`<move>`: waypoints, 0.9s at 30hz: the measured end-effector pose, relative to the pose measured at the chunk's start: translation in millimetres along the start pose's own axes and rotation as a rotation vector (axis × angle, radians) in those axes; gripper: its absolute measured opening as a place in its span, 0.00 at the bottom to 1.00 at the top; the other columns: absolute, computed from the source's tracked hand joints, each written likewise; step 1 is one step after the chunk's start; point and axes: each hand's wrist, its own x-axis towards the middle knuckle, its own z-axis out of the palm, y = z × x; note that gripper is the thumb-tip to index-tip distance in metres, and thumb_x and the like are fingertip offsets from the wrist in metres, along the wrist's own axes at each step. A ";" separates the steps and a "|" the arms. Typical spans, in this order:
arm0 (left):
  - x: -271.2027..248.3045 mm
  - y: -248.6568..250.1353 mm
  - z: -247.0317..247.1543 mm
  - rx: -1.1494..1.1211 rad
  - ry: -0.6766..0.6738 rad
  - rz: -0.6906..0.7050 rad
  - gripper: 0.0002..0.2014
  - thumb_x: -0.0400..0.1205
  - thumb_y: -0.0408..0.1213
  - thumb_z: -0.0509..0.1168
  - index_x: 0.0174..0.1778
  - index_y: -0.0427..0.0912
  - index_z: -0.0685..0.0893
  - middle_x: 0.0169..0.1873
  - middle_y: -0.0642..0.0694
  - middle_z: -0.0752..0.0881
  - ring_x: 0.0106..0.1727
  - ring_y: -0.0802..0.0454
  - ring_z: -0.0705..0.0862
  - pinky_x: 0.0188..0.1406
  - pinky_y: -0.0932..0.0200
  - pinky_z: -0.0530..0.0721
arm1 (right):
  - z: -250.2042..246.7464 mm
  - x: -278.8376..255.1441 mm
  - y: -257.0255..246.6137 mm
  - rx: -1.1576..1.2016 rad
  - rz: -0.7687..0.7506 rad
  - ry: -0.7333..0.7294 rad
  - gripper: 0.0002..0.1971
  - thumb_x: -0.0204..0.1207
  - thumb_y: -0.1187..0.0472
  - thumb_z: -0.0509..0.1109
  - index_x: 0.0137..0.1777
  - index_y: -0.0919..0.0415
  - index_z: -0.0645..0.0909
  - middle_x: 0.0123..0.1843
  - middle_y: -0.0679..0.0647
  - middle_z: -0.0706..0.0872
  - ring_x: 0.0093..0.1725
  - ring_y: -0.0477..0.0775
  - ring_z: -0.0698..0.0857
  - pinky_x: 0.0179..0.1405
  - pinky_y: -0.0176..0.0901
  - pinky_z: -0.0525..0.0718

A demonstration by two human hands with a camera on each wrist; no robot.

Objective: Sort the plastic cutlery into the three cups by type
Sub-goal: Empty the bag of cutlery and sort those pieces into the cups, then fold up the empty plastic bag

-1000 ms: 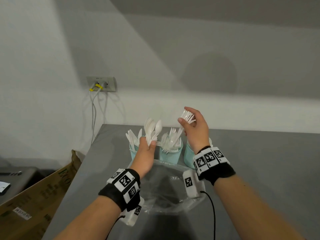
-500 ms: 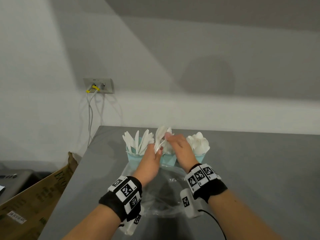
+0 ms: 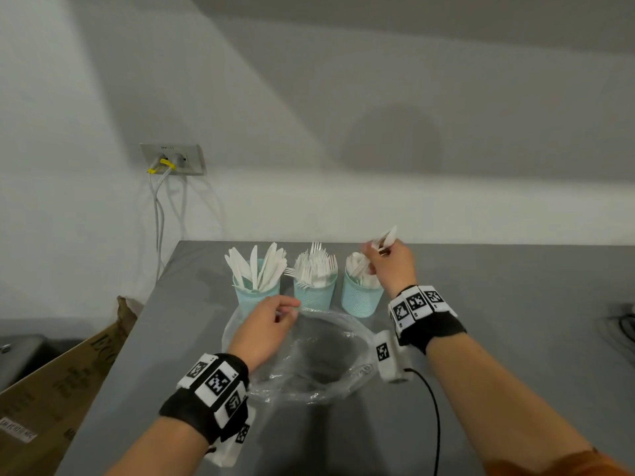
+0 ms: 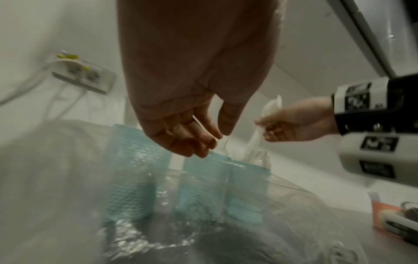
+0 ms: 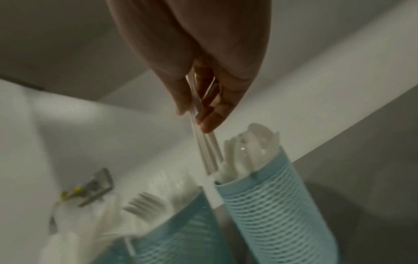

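Note:
Three teal cups stand in a row on the grey table (image 3: 515,304). The left cup (image 3: 256,295) holds knives, the middle cup (image 3: 314,298) forks, the right cup (image 3: 360,300) spoons. My right hand (image 3: 374,259) pinches a small bunch of white spoons (image 3: 386,237) above the right cup. In the right wrist view their handles (image 5: 207,148) point down at that cup's (image 5: 267,196) mouth, just above the spoons inside. My left hand (image 3: 288,309) hovers in front of the left and middle cups, fingers (image 4: 199,142) loosely curled and holding nothing, over a clear plastic bag (image 3: 309,359).
A cardboard box (image 3: 51,383) stands below the table's left edge. A wall socket (image 3: 171,159) with hanging cables sits at the back left. A black cable (image 3: 434,417) trails from my right wrist. Some dark items (image 3: 622,324) lie at the table's far right.
The right hand took the spoons from the left hand and carried them right, over the right cup. The left hand dropped down towards the bag, with nothing in it.

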 end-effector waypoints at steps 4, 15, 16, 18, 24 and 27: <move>-10.4 -2.5 -14.2 0.010 0.071 -0.024 0.08 0.84 0.40 0.61 0.49 0.57 0.85 0.47 0.56 0.83 0.44 0.58 0.82 0.43 0.62 0.78 | 0.7 8.2 15.1 -0.154 0.044 0.014 0.09 0.76 0.59 0.72 0.36 0.58 0.78 0.39 0.60 0.85 0.38 0.57 0.82 0.41 0.44 0.78; -23.4 -27.6 -42.1 0.368 0.265 -0.098 0.10 0.80 0.41 0.66 0.55 0.59 0.82 0.50 0.56 0.77 0.58 0.52 0.75 0.58 0.56 0.74 | 1.5 4.4 17.0 -0.282 -0.151 -0.085 0.16 0.72 0.63 0.75 0.60 0.53 0.81 0.54 0.55 0.77 0.50 0.50 0.78 0.58 0.43 0.77; -25.3 -29.1 -42.6 0.373 0.276 -0.124 0.12 0.80 0.42 0.66 0.59 0.57 0.80 0.53 0.53 0.76 0.62 0.51 0.72 0.62 0.54 0.72 | 2.2 4.2 20.7 -0.344 -0.163 -0.128 0.11 0.74 0.62 0.73 0.56 0.56 0.85 0.55 0.56 0.79 0.50 0.51 0.79 0.56 0.42 0.76; -28.0 -32.6 -42.2 0.373 0.272 -0.197 0.19 0.79 0.43 0.68 0.66 0.51 0.76 0.61 0.46 0.74 0.66 0.47 0.69 0.68 0.52 0.70 | 3.8 3.6 27.0 -0.459 -0.179 -0.195 0.08 0.77 0.62 0.71 0.53 0.61 0.88 0.58 0.60 0.83 0.52 0.56 0.82 0.51 0.37 0.72; -27.2 -43.5 -42.0 0.200 0.141 -0.371 0.24 0.79 0.40 0.68 0.70 0.39 0.72 0.62 0.40 0.81 0.60 0.42 0.81 0.57 0.53 0.77 | 0.9 -27.0 17.9 -0.498 -0.252 -0.115 0.08 0.78 0.55 0.67 0.46 0.58 0.85 0.53 0.56 0.80 0.55 0.56 0.79 0.52 0.38 0.71; -28.6 -46.7 -43.3 0.252 0.163 -0.400 0.07 0.81 0.38 0.64 0.52 0.41 0.78 0.46 0.41 0.86 0.47 0.43 0.83 0.45 0.54 0.76 | -3.6 -58.0 26.3 -0.546 -0.135 -0.273 0.14 0.73 0.43 0.69 0.43 0.54 0.79 0.37 0.47 0.79 0.40 0.51 0.80 0.39 0.41 0.74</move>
